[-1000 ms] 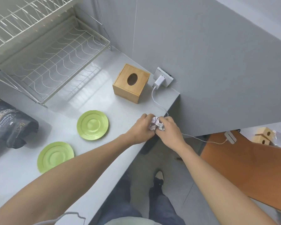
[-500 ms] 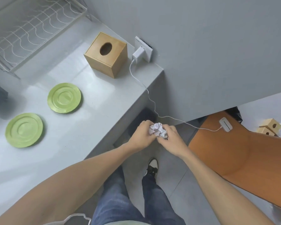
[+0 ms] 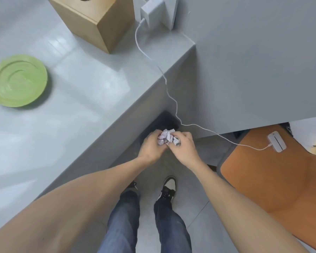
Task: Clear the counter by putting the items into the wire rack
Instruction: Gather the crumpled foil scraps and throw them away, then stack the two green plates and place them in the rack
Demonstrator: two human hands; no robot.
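Note:
A crumpled white paper ball [image 3: 167, 137] is squeezed between my left hand [image 3: 151, 147] and my right hand [image 3: 183, 147], both closed on it. They hold it off the counter's front edge, above a dark bin [image 3: 164, 119] on the floor. On the grey counter [image 3: 80, 99] lie a green plate [image 3: 17, 80] at the left and a wooden tissue box [image 3: 97, 21] at the back. The wire rack is out of view.
A white charger [image 3: 151, 12] is plugged in at the wall, its cable [image 3: 169, 94] trailing over the counter corner to a white device [image 3: 276, 141] on an orange seat [image 3: 281, 179]. My legs and shoes stand on the grey floor below.
The view has tilted down and right; the rack, the dark bag and a second green plate have left the frame. My hands carried the paper ball off the counter edge to above the floor.

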